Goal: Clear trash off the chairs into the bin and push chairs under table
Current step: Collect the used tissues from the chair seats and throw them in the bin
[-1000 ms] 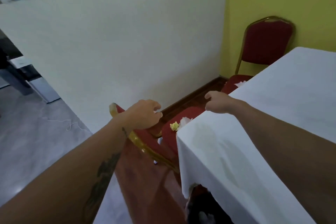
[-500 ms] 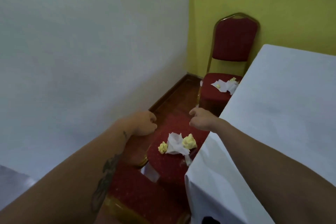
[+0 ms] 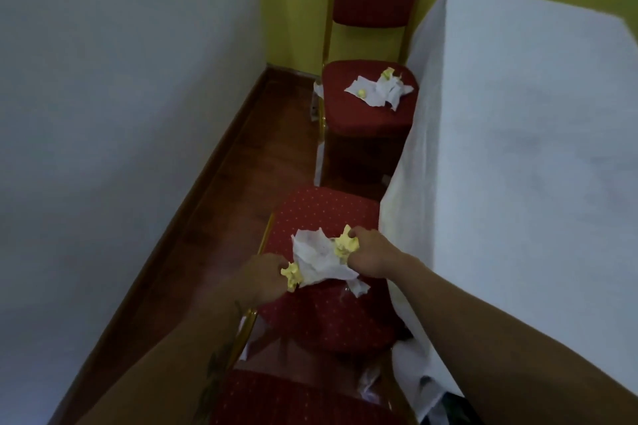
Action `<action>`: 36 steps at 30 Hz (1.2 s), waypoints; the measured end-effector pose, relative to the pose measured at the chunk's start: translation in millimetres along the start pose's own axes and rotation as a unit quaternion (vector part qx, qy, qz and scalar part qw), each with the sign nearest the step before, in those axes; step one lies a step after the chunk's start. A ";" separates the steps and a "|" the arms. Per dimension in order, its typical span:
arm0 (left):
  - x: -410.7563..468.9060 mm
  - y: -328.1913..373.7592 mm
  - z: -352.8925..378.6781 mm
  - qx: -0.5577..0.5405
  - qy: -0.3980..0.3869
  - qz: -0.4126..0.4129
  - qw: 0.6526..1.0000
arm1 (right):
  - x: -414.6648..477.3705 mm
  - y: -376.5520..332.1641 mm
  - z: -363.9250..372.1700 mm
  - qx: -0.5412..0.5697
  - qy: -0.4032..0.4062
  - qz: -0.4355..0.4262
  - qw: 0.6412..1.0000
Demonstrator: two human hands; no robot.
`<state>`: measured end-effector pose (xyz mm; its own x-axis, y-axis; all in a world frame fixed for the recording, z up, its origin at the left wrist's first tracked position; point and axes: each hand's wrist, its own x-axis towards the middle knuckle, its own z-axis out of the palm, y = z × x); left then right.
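L hand (image 3: 266, 278), R hand (image 3: 371, 255) pinch trash (image 3: 316, 257) on chair (image 3: 324, 214).

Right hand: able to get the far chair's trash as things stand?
Probably not yet: right hand grips a yellow wad on the near chair. The far chair's trash lies uncovered, but farther off.

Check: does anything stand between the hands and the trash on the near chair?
Nothing visible. The left hand holds the smaller yellow wad, the right hand the larger yellow wad, with the white tissue between them. No bin is in view.
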<state>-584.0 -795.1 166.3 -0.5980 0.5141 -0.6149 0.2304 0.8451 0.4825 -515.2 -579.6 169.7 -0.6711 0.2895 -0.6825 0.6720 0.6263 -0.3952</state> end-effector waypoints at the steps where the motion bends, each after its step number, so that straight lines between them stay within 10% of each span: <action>1: 19.0 -8.1 8.2 0.001 -0.012 -0.008 1.000 | 16.9 4.6 7.7 -0.002 0.003 0.012 1.000; 13: 132.6 -65.6 116.9 0.151 -0.041 0.055 0.986 | 137.0 46.3 111.5 -0.182 0.019 0.040 0.982; 19: 141.7 -70.1 126.8 0.172 0.052 0.025 0.983 | 138.2 66.7 119.8 0.034 0.104 0.043 0.993; 25: 152.3 -51.9 113.4 0.084 0.203 0.016 0.975 | 135.7 70.1 100.9 0.366 0.109 0.113 0.917; 31: 161.5 -11.4 117.9 0.091 0.106 0.122 0.983 | 134.5 64.1 101.2 0.448 0.090 0.139 0.879; 36: 172.5 -21.3 137.8 0.220 0.042 0.023 0.974 | 145.0 71.9 113.6 0.449 0.102 0.165 0.873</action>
<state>-586.3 -704.2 -36.0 -0.6365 0.5542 -0.5364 0.5539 0.8124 0.1821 -528.6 -574.8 -27.5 -0.3756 0.5264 -0.7628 0.7524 -0.3074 -0.5826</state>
